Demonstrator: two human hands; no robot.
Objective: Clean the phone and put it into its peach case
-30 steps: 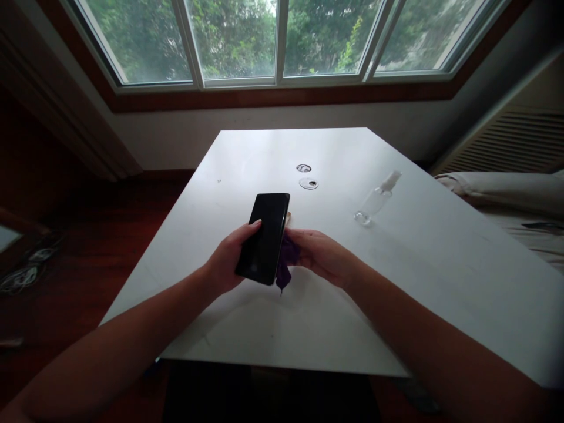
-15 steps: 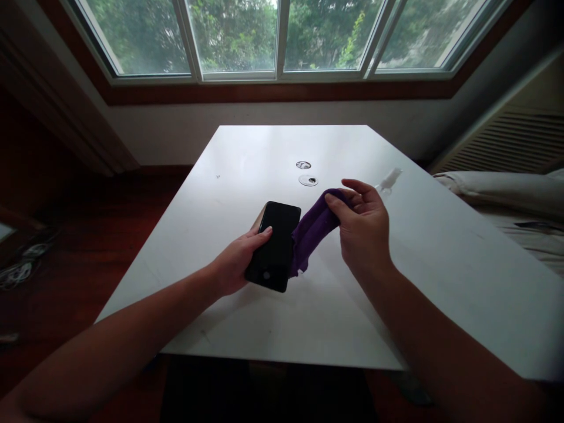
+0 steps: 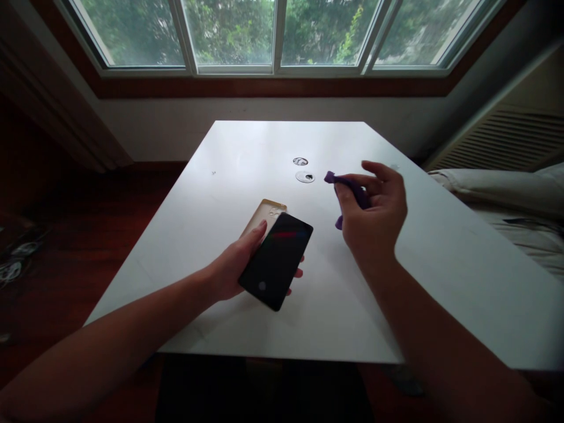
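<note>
My left hand [image 3: 235,264] holds a black smartphone [image 3: 277,259] screen up, a little above the white table [image 3: 247,158]. Behind the phone, a gold phone case [image 3: 264,214] lies flat on the table, partly covered by my fingers. My right hand [image 3: 374,211] is raised to the right of the phone and pinches a bunched purple cloth [image 3: 348,185] between thumb and fingers. The spray bottle seen earlier is hidden behind my right hand.
A round cable hole [image 3: 300,161] and its loose cover [image 3: 305,177] sit at the table's middle. A bed with pale bedding [image 3: 497,188] stands at the right, a window [image 3: 233,29] behind, cables [image 3: 13,264] on the dark floor at left.
My right hand lifted the purple cloth away from the phone, up and to the right. My left hand tilted the phone to the right, uncovering the gold case.
</note>
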